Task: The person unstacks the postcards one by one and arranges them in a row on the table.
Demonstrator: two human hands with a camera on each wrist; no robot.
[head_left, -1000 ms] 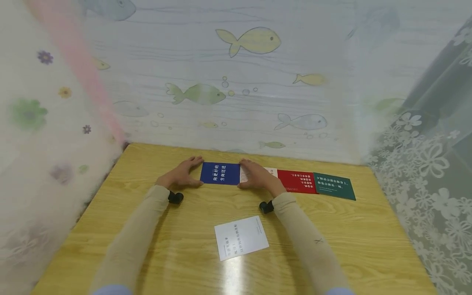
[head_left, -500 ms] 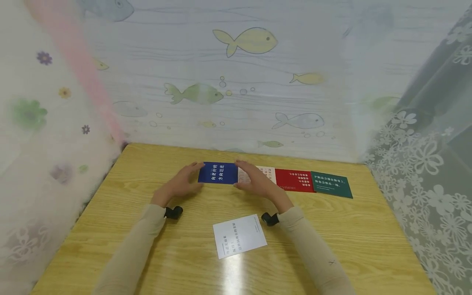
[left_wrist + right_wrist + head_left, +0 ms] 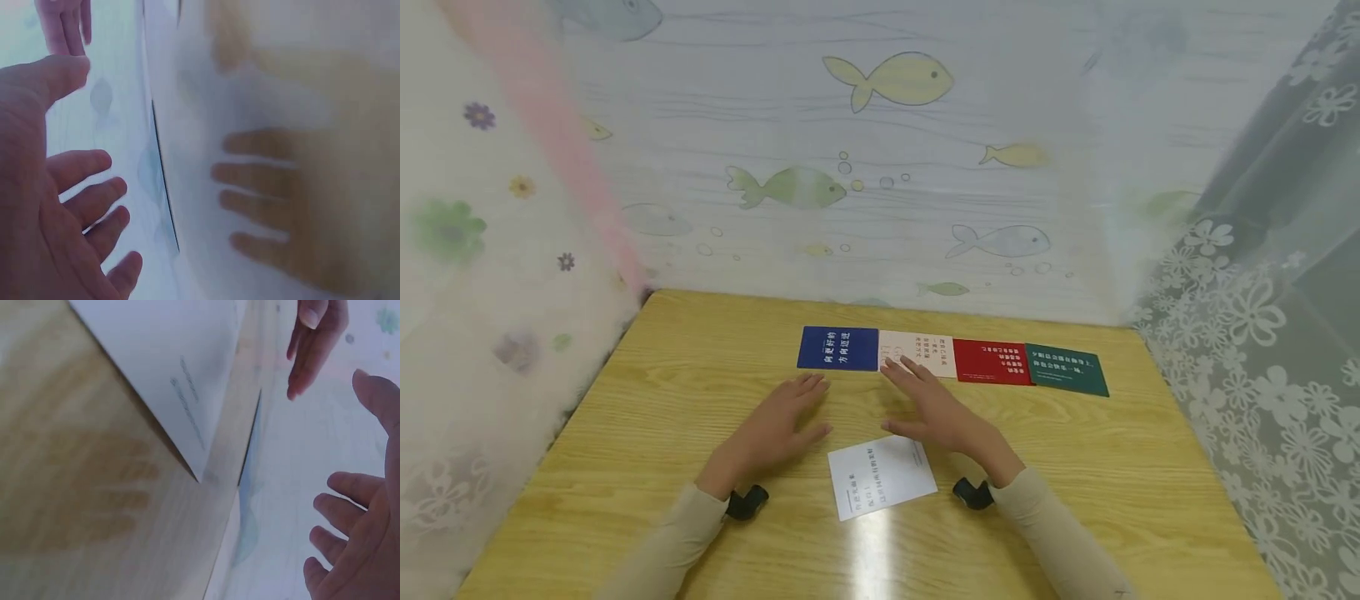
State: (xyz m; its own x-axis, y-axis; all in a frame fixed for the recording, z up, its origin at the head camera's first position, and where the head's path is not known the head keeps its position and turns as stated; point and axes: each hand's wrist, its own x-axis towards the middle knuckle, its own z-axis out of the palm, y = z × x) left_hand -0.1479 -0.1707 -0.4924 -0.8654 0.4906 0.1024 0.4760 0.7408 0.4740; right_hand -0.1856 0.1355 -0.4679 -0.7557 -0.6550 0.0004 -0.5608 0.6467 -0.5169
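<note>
4 coloured cards (image 3: 952, 362) laid in a row; white paper card (image 3: 882, 476) left on wooden tabletop (image 3: 662, 400); left hand (image 3: 771, 432) and right hand (image 3: 942, 413) flat, fingers apart, holding nothing.

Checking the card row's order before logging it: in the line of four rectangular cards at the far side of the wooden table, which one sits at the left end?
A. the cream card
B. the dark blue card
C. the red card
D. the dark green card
B: the dark blue rectangular card ends the row on the left, with the cream card, the red card and the dark green card following rightward.
</note>
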